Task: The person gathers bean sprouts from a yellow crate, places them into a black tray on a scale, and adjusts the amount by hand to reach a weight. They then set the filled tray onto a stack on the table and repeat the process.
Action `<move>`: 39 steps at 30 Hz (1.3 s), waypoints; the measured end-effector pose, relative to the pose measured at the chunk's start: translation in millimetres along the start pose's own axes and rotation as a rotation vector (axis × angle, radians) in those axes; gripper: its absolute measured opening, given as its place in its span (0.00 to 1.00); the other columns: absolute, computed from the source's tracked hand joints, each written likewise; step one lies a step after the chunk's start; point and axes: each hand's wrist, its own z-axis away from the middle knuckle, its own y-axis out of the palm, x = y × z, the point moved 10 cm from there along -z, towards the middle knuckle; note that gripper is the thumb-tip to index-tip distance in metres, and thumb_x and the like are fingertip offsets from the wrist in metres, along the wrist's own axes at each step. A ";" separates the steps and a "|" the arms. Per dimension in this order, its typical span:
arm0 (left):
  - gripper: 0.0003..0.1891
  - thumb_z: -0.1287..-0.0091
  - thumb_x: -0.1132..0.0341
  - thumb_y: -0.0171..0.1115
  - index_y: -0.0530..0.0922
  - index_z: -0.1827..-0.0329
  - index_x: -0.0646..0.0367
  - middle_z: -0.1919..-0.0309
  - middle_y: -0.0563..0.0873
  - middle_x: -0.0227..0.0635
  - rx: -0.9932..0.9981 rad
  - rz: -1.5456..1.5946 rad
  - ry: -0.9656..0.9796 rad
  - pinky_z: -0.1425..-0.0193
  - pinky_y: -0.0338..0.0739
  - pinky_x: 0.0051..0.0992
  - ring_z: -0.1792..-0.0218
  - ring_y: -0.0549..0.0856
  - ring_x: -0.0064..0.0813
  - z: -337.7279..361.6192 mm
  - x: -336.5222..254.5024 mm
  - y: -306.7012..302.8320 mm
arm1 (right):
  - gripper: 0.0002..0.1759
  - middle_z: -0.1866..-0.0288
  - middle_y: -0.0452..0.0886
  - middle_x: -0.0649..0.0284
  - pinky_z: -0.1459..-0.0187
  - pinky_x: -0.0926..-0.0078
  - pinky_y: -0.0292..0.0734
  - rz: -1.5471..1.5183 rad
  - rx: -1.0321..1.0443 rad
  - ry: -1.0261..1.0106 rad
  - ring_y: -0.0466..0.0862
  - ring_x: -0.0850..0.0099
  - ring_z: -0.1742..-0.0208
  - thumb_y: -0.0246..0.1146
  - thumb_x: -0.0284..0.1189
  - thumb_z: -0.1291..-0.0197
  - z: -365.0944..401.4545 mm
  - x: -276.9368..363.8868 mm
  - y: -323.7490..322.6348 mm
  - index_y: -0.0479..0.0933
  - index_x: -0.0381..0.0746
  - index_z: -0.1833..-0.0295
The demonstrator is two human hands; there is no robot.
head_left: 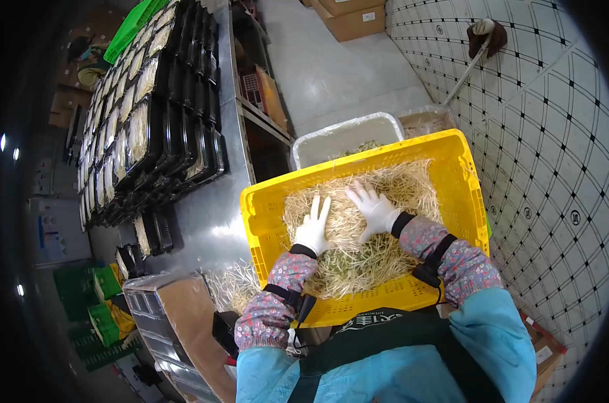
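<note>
A yellow plastic crate [467, 195] stands in front of me, with a heap of pale, thin sprouts [348, 225] inside, some greenish toward the near side. My left hand [312, 228], in a white glove, lies on the left part of the heap with its fingers spread. On the heap's upper right side rests my right hand [378, 211], gloved too, fingers apart and palm down. Neither hand is closed around any sprouts.
Left of the crate is a metal table [214, 215] stacked with filled black trays [140, 127]. Loose sprouts [230, 285] lie near its edge, above a cardboard box [190, 329]. A white tub [348, 134] sits beyond the crate. A patterned wall [539, 134] is to the right. Another person [88, 67] is at far left.
</note>
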 end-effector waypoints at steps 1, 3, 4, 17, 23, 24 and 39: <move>0.72 0.66 0.62 0.83 0.40 0.18 0.44 0.20 0.45 0.48 0.045 -0.021 0.018 0.46 0.82 0.44 0.41 0.79 0.53 -12.0 -1.9 1.9 | 0.83 0.18 0.39 0.42 0.27 0.50 0.60 -0.001 0.008 0.024 0.48 0.40 0.20 0.85 0.49 0.75 -6.8 -3.3 2.1 0.35 0.44 0.19; 0.74 0.66 0.60 0.85 0.38 0.18 0.45 0.20 0.45 0.50 0.136 -0.063 0.049 0.43 0.80 0.45 0.40 0.78 0.55 -36.6 -3.2 3.3 | 0.83 0.18 0.38 0.42 0.27 0.51 0.61 -0.004 0.025 0.067 0.48 0.40 0.20 0.85 0.48 0.76 -23.2 -14.8 2.7 0.35 0.44 0.19; 0.75 0.67 0.58 0.85 0.36 0.18 0.46 0.20 0.46 0.51 0.183 -0.033 0.039 0.40 0.79 0.45 0.40 0.79 0.53 -48.3 2.8 8.7 | 0.80 0.18 0.43 0.42 0.29 0.57 0.64 -0.073 0.035 0.060 0.52 0.45 0.20 0.85 0.43 0.73 -32.2 -20.3 2.6 0.35 0.43 0.19; 0.25 0.49 0.61 0.71 0.79 0.47 0.56 0.53 0.85 0.45 -0.061 0.055 0.088 0.49 0.80 0.40 0.54 0.86 0.48 -15.0 -2.1 -22.4 | 0.23 0.58 0.85 0.48 0.51 0.59 0.79 -0.304 -0.227 -0.093 0.84 0.51 0.54 0.68 0.41 0.48 -18.2 -65.4 -22.1 0.82 0.36 0.52; 0.27 0.51 0.69 0.69 0.77 0.44 0.49 0.60 0.80 0.33 -0.163 -0.126 0.272 0.58 0.78 0.39 0.56 0.83 0.38 14.4 -23.2 -25.5 | 0.24 0.61 0.84 0.46 0.53 0.60 0.78 -0.552 -0.345 0.026 0.84 0.51 0.57 0.71 0.44 0.53 -3.9 -115.7 -60.3 0.82 0.35 0.58; 0.28 0.52 0.72 0.67 0.77 0.44 0.47 0.62 0.78 0.30 -0.242 -0.130 0.339 0.58 0.77 0.36 0.55 0.81 0.35 18.2 -40.2 -28.9 | 0.25 0.60 0.84 0.45 0.52 0.60 0.78 -0.590 -0.314 0.060 0.84 0.51 0.57 0.72 0.44 0.53 -6.9 -110.4 -52.9 0.83 0.35 0.58; 0.32 0.26 0.73 0.49 0.51 0.20 0.58 0.23 0.60 0.45 -0.296 1.611 -0.354 0.28 0.65 0.36 0.27 0.67 0.36 32.8 25.3 127.4 | 0.67 0.32 0.69 0.35 0.30 0.63 0.65 -0.446 0.038 0.146 0.70 0.46 0.30 0.70 0.69 0.60 -29.2 -33.8 9.2 0.61 0.26 0.28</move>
